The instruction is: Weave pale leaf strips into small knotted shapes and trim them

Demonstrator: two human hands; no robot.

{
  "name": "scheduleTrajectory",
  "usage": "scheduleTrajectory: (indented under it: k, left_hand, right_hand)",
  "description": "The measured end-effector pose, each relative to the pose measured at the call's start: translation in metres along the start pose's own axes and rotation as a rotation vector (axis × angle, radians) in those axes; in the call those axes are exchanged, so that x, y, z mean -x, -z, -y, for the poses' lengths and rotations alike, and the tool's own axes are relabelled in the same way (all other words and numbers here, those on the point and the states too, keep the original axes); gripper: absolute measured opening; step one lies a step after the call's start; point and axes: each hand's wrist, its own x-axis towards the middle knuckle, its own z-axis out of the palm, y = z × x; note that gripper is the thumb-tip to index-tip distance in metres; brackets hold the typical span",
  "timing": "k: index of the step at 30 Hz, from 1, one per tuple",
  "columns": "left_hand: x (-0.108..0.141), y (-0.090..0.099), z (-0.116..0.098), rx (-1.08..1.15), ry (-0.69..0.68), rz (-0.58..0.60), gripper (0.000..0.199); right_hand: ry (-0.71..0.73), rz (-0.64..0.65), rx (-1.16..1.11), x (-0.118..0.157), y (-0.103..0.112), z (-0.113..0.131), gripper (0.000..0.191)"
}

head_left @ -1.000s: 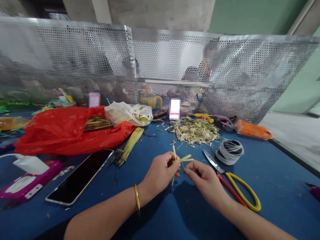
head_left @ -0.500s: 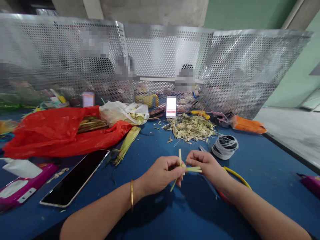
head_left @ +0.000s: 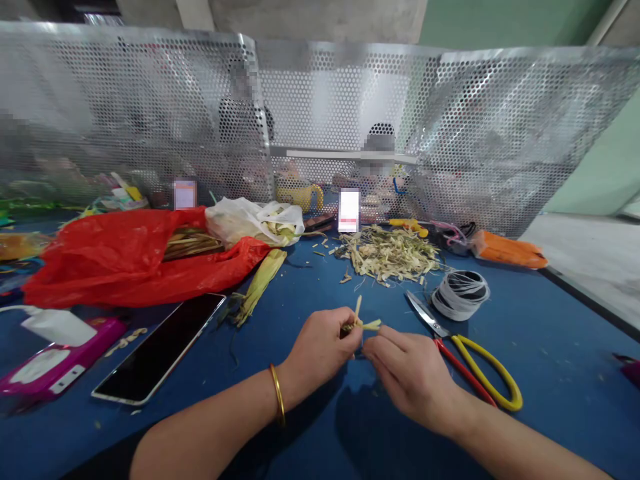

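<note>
My left hand (head_left: 327,340) is closed in a pinch around a small piece of folded husk strips (head_left: 359,323), held above the blue table. One pale strip end points up from the fingers and another points right. My right hand (head_left: 413,373) is close beside it, its fingers pressed together just below the right-pointing end. What those fingers grip is hidden. To the right of my right hand lie scissors (head_left: 440,330) with one red and one yellow handle. Behind them stands a spool of thin grey-white cord (head_left: 459,295).
A heap of husk scraps (head_left: 393,253) lies beyond my hands. At left are a red plastic bag (head_left: 115,257) with dried strips, a husk bundle (head_left: 261,283), a phone (head_left: 160,350) and a purple power strip (head_left: 60,373). A perforated metal screen (head_left: 330,87) stands behind; people are beyond it.
My right hand has moved down and slightly closer in, turning its back upward, and the scissors are now uncovered. My left hand still pinches the husk piece. The whole view has shifted slightly.
</note>
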Motion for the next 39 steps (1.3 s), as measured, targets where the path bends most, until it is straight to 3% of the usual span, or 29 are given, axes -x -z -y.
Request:
scheduleTrajectory:
  k: [4, 7, 9, 13, 16, 18, 23, 25, 27, 31, 35, 39]
  left_hand:
    - [0.003, 0.002, -0.005, 0.029, -0.044, 0.194, 0.016]
    - [0.004, 0.005, -0.01, 0.217, -0.07, 0.333, 0.017]
    - [0.003, 0.007, -0.011, 0.336, -0.087, 0.334, 0.018]
    - [-0.002, 0.007, -0.009, 0.451, -0.096, 0.201, 0.018]
    - [-0.006, 0.007, -0.006, 0.437, -0.072, 0.082, 0.016]
    - [-0.007, 0.007, -0.004, 0.407, -0.035, 0.017, 0.016]
    - [-0.002, 0.005, -0.004, 0.162, 0.01, 0.013, 0.017]
    - [0.001, 0.005, -0.005, 0.044, -0.009, 0.074, 0.016]
    - [0.003, 0.005, -0.007, 0.042, -0.024, 0.17, 0.017]
    - [0.004, 0.007, -0.012, 0.317, -0.051, 0.333, 0.017]
    - [0.001, 0.006, -0.014, 0.51, -0.046, 0.263, 0.017]
    - [-0.001, 0.004, -0.01, 0.577, 0.005, 0.186, 0.014]
  right_hand:
    - [-0.203, -0.124, -0.254, -0.007, 0.014, -0.016, 0.02]
    - [-0.418, -0.091, -0.451, -0.013, 0.016, -0.031, 0.022]
    - [-0.542, -0.042, -0.619, -0.016, 0.012, -0.036, 0.025]
    - [-0.719, -0.055, -0.815, -0.016, -0.002, -0.03, 0.026]
    - [-0.749, -0.062, -0.788, -0.013, -0.009, -0.022, 0.025]
    - [-0.683, -0.083, -0.682, -0.01, -0.01, -0.016, 0.027]
    - [-0.189, -0.057, -0.252, -0.004, 0.0, -0.008, 0.022]
    - [-0.102, -0.031, -0.196, -0.005, 0.005, -0.01, 0.022]
    - [-0.161, -0.053, -0.256, -0.008, 0.009, -0.016, 0.021]
    - [-0.475, -0.068, -0.608, -0.015, 0.007, -0.028, 0.023]
    - [-0.725, -0.051, -0.875, -0.016, 0.001, -0.027, 0.025]
    - [-0.833, -0.035, -0.971, -0.014, -0.004, -0.02, 0.023]
